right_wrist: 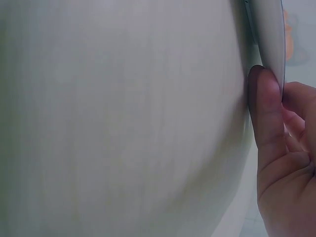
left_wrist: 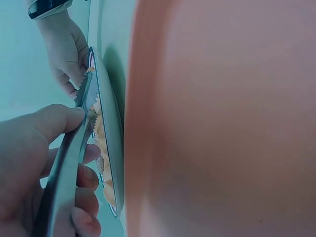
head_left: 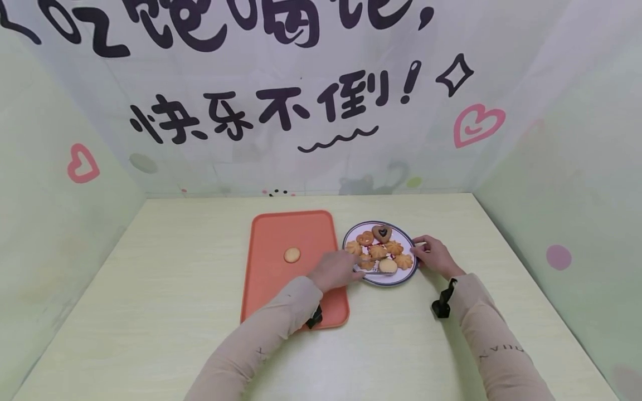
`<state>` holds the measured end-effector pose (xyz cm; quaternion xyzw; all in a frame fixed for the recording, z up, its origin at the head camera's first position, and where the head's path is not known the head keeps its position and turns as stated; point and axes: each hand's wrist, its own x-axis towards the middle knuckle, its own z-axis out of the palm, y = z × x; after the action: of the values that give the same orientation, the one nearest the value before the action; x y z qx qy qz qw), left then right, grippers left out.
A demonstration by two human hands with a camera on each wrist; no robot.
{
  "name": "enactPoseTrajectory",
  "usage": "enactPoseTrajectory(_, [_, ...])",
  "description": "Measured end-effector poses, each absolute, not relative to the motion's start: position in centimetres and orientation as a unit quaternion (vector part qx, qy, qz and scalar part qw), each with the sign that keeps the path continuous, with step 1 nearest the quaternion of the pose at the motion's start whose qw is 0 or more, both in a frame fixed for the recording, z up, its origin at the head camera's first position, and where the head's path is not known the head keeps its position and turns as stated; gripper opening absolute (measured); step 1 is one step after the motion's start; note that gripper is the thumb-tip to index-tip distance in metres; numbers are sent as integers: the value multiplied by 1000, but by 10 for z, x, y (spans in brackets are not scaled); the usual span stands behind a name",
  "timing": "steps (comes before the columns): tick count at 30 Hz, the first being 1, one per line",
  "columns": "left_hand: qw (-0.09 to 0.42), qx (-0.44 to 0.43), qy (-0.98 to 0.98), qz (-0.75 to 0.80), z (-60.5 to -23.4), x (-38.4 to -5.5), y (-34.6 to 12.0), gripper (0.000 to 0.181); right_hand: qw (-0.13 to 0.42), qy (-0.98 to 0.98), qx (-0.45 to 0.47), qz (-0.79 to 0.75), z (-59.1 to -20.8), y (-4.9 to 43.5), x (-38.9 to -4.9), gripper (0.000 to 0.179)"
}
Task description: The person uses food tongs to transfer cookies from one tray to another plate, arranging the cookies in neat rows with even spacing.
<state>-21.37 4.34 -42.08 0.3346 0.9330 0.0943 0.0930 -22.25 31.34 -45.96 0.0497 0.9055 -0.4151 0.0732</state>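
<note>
My left hand (head_left: 336,270) grips metal tongs (left_wrist: 66,163) with toothed tips, held over the plate. In the head view the tong tips lie about a round pale cookie (head_left: 388,266) near the plate's front; whether they squeeze it I cannot tell. The white plate (head_left: 379,283) with a dark blue rim bears several cookies, among them flower-shaped ones (head_left: 403,262) and a brown heart-shaped one (head_left: 382,233). At the plate's right edge my right hand (head_left: 435,256) pinches the rim, the thumb (right_wrist: 269,94) against its outer side. One round cookie (head_left: 292,255) rests on the orange tray (head_left: 271,234).
The tray lies just left of the plate, under my left forearm. A pale wooden table (head_left: 165,267) carries both. Printed fabric walls (head_left: 225,161) close off the back and both sides.
</note>
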Motion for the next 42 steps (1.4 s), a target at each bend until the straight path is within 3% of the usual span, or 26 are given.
enactPoseTrajectory(27, [92, 347, 930, 86, -420, -217, 47, 34, 67, 908, 41, -412, -461, 316, -224, 36])
enactPoseTrajectory(33, [118, 328, 925, 152, -412, -218, 38, 37, 68, 908, 43, -411, -460, 315, -224, 37])
enactPoseTrajectory(42, [113, 307, 933, 148, -396, -223, 14, 43, 67, 909, 41, -410, -460, 315, -223, 37])
